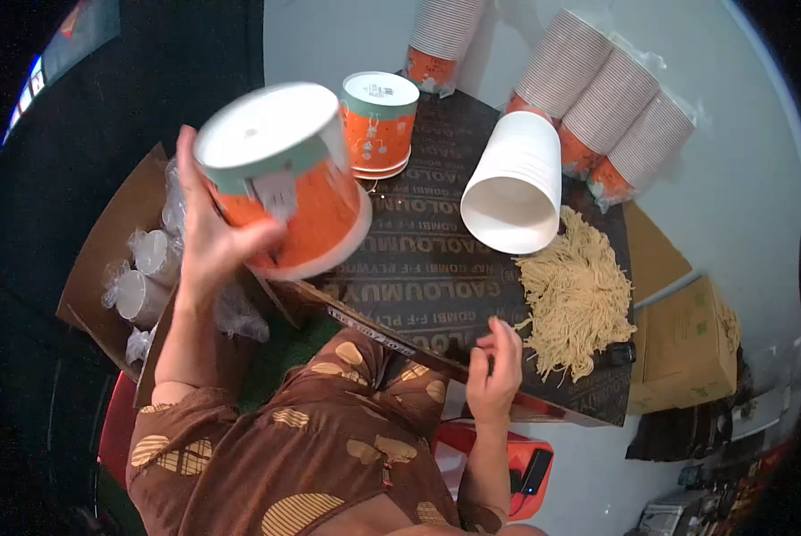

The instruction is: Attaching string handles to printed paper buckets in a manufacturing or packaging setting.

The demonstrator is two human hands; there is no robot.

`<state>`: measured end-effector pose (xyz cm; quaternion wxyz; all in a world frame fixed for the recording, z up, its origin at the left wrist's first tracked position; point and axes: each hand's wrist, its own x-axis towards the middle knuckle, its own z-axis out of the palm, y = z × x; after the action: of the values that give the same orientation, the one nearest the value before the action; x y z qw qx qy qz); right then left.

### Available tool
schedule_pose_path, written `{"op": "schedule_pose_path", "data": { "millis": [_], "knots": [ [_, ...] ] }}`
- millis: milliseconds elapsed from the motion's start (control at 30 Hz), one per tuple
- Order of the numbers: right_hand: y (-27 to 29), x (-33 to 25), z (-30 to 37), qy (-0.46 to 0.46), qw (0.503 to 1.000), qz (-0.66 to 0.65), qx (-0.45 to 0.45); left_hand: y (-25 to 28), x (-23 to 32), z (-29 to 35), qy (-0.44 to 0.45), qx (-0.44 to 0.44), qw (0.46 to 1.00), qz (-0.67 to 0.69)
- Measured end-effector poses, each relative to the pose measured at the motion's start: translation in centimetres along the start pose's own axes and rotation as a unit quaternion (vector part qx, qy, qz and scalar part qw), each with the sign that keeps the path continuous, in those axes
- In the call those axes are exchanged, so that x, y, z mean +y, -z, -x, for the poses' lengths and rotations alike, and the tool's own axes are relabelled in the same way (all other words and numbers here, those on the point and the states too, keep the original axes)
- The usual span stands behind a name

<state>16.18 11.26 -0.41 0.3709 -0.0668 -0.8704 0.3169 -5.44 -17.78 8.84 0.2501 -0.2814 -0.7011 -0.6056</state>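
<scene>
My left hand (211,237) holds an orange paper bucket (316,219) with a green band, raised upside down over the table's left side. The thumb presses its wall, the fingers go around the far side, and the bucket is smeared by motion. Over the table's near edge is my right hand (495,371), its fingers loosely bent and apart from the thumb, with nothing visible in them. A heap of tan cords (584,299) lies just right of it. Farther back, white paper buckets (510,214), nested together, rest on their side with the mouth toward me.
Another orange bucket (378,134) stands inverted on the dark plywood table (418,241). Wrapped bucket stacks (566,67) line the wall. To the left, an open carton (106,232) contains plastic-wrapped white rolls (141,295). A cardboard box (686,344) stands right of the table.
</scene>
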Motion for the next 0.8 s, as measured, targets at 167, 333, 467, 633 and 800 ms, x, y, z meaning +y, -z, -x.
{"op": "schedule_pose_path", "data": {
  "millis": [167,333,467,633,800],
  "knots": [
    [0.7,4.8,1.4,-0.038,0.998,0.027,0.039,1.5,-7.1,-8.7,-0.015,0.106,0.977,-0.187],
    [0.9,4.6,0.6,-0.111,0.99,-0.075,0.034,-2.5,-11.1,-16.2,-0.017,0.135,0.985,-0.105],
    [0.9,4.3,0.4,-0.111,0.991,-0.072,0.033,-6.9,-12.6,-19.7,-0.063,0.098,0.992,-0.038],
    [0.9,4.1,0.5,-0.119,0.99,-0.07,0.04,-11.0,-14.2,-20.6,-0.065,0.045,0.995,-0.06],
    [0.6,4.1,0.4,-0.105,0.993,-0.049,0.036,-13.0,-14.0,-19.2,-0.018,0.064,0.992,-0.107]
  ]
}}
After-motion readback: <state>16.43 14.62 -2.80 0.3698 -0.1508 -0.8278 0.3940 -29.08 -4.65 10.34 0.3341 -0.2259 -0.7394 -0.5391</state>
